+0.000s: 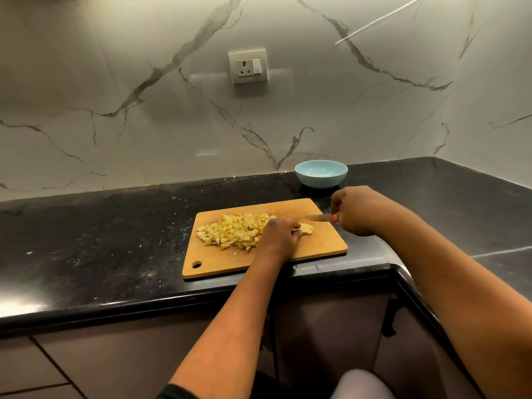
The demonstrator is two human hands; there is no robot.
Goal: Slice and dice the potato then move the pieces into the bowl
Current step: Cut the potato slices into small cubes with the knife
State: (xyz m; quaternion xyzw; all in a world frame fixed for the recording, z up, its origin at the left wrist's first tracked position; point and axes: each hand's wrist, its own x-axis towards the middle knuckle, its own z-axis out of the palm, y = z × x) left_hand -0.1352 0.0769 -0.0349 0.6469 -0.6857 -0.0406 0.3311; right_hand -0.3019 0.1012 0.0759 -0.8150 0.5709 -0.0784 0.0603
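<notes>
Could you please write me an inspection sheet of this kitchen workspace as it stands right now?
Surface: black countertop, speckled.
Job's things: diced potato heaped on cutting board; uncut potato piece beside it; blue bowl behind, empty.
Clutter: nothing seen.
Grips: left hand holds the uncut piece; right hand grips the knife.
Cables: nothing seen.
Surroundings: marble wall, wall socket, cabinets below.

A black speckled counter (115,240) runs left to right and turns a corner at the far right. Behind it stands a white marble-veined wall (115,82) carrying a socket with switch (248,66). Brown cabinet fronts (86,361) sit below.
</notes>
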